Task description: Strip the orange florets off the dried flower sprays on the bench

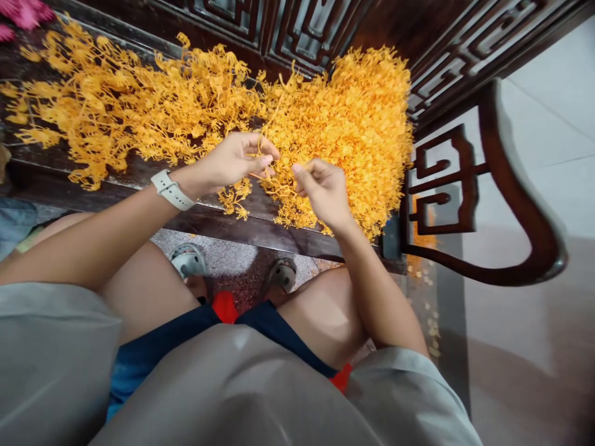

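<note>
This looks like a home's sitting area: a dark polished wooden bench (260,231) with a lattice backrest (267,31) and curved armrest (506,164) above a speckled floor (232,255), while the seated person wears shorts (171,334) and clogs (188,260).

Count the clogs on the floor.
2. The left clog and the right clog, both on the speckled floor near the dark wooden ledge. Others could be hidden beneath it or behind the person's legs.
</note>
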A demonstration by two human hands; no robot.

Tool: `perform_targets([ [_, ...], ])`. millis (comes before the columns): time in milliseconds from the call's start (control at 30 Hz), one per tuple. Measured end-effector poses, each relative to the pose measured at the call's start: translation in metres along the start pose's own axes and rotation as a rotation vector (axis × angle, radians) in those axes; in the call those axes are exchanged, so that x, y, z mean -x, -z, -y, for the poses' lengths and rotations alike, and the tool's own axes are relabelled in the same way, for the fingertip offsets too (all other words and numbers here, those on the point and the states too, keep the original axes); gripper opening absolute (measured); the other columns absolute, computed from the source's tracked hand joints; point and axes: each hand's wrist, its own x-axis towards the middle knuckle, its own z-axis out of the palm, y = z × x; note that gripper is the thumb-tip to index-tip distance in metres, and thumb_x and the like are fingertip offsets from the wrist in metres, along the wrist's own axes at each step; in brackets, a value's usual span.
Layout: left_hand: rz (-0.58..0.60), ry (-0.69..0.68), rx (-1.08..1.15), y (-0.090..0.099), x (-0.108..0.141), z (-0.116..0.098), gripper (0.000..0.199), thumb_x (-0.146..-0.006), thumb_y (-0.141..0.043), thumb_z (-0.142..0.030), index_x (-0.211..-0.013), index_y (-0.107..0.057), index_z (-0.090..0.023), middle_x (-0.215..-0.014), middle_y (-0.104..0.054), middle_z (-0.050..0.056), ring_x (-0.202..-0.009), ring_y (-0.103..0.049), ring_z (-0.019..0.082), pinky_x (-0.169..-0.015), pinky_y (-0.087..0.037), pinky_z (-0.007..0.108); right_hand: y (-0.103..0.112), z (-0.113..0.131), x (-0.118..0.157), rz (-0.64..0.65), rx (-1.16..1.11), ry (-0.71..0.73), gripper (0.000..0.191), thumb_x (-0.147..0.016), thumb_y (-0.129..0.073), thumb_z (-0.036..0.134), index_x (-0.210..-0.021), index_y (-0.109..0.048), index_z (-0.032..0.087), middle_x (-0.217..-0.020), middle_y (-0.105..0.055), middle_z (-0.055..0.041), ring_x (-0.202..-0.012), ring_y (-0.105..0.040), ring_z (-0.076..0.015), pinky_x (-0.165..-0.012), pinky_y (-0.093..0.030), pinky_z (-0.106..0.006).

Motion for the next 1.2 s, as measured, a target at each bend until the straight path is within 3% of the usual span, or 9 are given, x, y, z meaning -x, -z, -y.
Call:
perform_targets([
  [100, -0.121, -0.003, 0.067, 0.01, -0.004, -0.006, 0.005, -0.097, -0.071, -0.013, -0.093, -0.073, -0.016, -0.105, -0.076, 0.009, -0.084, -0.075, 0.017, -0.083, -0.065, 0.035, 0.023, -0.023, -0.013, -0.192, 0.012, 0.03, 0.059, -0.096, -0.054, 0.082, -0.113, -0.063, 0.027, -0.088, -0.066, -0.0045, -0.065, -0.058, -0.0153, -0.057, -0.043, -0.031],
  [200, -0.183, 0.003, 0.168, 0.012, -0.006, -0.013, 0.007, -0.102, -0.065, -0.016, -0.098, -0.07, -0.018, -0.113, -0.076, 0.009, -0.1, -0.077, 0.019, -0.093, -0.064, 0.035, 0.033, -0.036, -0.017, -0.208, -0.058, -0.043, 0.067, -0.09, -0.061, 0.083, -0.129, -0.059, 0.028, -0.097, -0.069, -0.0067, -0.065, -0.06, -0.0156, -0.056, -0.043, -0.031],
  [367, -0.205, -0.016, 0.212, -0.001, -0.004, -0.012, 0.007, -0.107, -0.065, -0.029, -0.105, -0.065, -0.021, -0.123, -0.075, 0.007, -0.127, -0.071, 0.021, -0.104, -0.061, 0.033, -0.005, -0.009, 0.001, 0.089, -0.152, -0.197, 0.056, -0.082, -0.082, 0.071, -0.109, -0.067, 0.024, -0.084, -0.067, -0.002, -0.064, -0.055, -0.0135, -0.058, -0.043, -0.031],
  [467, -0.185, -0.04, 0.237, -0.011, -0.001, -0.008, 0.01, -0.107, -0.064, -0.031, -0.105, -0.065, -0.022, -0.128, -0.074, 0.007, -0.129, -0.07, 0.021, -0.105, -0.06, 0.032, -0.038, 0.003, 0.012, 0.204, -0.135, -0.12, 0.053, -0.084, -0.08, 0.071, -0.1, -0.067, 0.023, -0.079, -0.061, 0.0013, -0.067, -0.05, -0.013, -0.062, -0.041, -0.031],
  [567, -0.163, -0.07, 0.249, -0.017, 0.003, -0.008, 0.013, -0.106, -0.066, -0.035, -0.109, -0.066, -0.022, -0.127, -0.074, 0.008, -0.128, -0.071, 0.022, -0.106, -0.06, 0.034, -0.054, -0.001, 0.012, 0.215, -0.157, -0.007, 0.054, -0.09, -0.073, 0.073, -0.079, -0.056, 0.022, -0.071, -0.049, 0.0035, -0.065, -0.042, -0.0127, -0.064, -0.035, -0.031],
  [733, -0.101, -0.051, 0.108, -0.013, 0.004, -0.012, 0.03, -0.094, -0.083, -0.035, -0.117, -0.071, -0.021, -0.113, -0.077, 0.008, -0.12, -0.073, 0.025, -0.098, -0.061, 0.035, -0.043, -0.006, 0.0, 0.13, -0.171, 0.011, 0.059, -0.092, -0.066, 0.078, -0.076, -0.052, 0.023, -0.072, -0.046, 0.0024, -0.068, -0.042, -0.0146, -0.066, -0.035, -0.032],
  [867, 0.017, -0.063, -0.078, -0.008, 0.003, -0.008, 0.027, -0.08, -0.092, -0.023, -0.102, -0.078, -0.017, -0.095, -0.077, 0.007, -0.1, -0.074, 0.025, -0.086, -0.061, 0.037, -0.029, 0.003, -0.002, 0.151, -0.124, -0.03, 0.063, -0.09, -0.064, 0.082, -0.073, -0.048, 0.024, -0.071, -0.044, 0.0015, -0.069, -0.041, -0.0157, -0.066, -0.037, -0.033],
  [1100, -0.055, -0.177, -0.273, -0.007, 0.003, -0.005, 0.009, -0.084, -0.084, -0.02, -0.093, -0.08, -0.018, -0.083, -0.074, 0.005, -0.088, -0.07, 0.022, -0.081, -0.056, 0.035, -0.026, 0.003, 0.0, 0.068, 0.012, 0.042, 0.058, -0.098, -0.057, 0.076, -0.076, -0.05, 0.023, -0.075, -0.045, 0.0003, -0.073, -0.044, -0.0166, -0.071, -0.038, -0.034],
  [1200, -0.094, -0.197, -0.284, -0.006, 0.004, -0.006, 0.009, -0.084, -0.083, -0.02, -0.09, -0.078, -0.019, -0.085, -0.075, 0.005, -0.09, -0.071, 0.022, -0.083, -0.057, 0.035, -0.029, 0.002, 0.003, 0.042, 0.039, 0.081, 0.05, -0.1, -0.058, 0.073, -0.091, -0.061, 0.023, -0.081, -0.056, -0.0011, -0.076, -0.049, -0.0178, -0.074, -0.041, -0.035],
])
